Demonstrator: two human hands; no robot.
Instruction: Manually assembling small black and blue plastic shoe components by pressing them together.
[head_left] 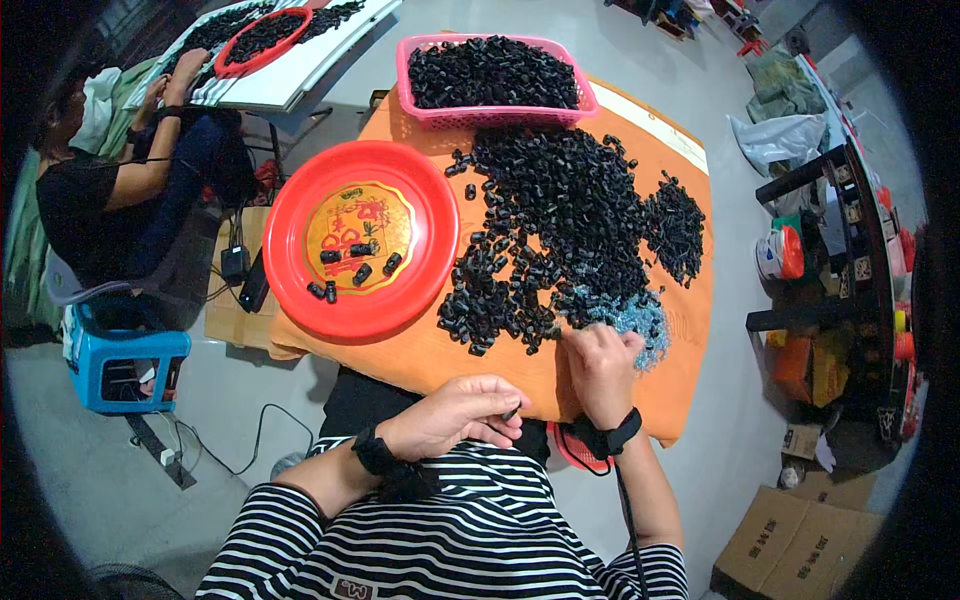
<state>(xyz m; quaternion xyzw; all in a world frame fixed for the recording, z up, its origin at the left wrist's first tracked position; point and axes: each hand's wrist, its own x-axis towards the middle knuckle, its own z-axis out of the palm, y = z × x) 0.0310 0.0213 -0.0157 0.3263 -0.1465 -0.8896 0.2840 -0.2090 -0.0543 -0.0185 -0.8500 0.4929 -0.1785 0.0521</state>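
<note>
at orange table (665, 400) | left hand (458, 412) pinching small black piece (511, 412) | right hand (602, 372): grip unclear

Red tray (285, 230): red characters, gold centre (322, 228)
Cardboard box (800, 548): dark characters, far right of tray
Striped shirt (450, 520): lettered patch (353, 588), nearer than tray

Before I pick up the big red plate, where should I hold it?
Probably by the rim of the red plate, coming from its left and near sides. It lies flat, and its wide, round rim gives an edge to grip. The black heap crowds its right side, and loose black pieces lie on it, so keep it level.
</note>
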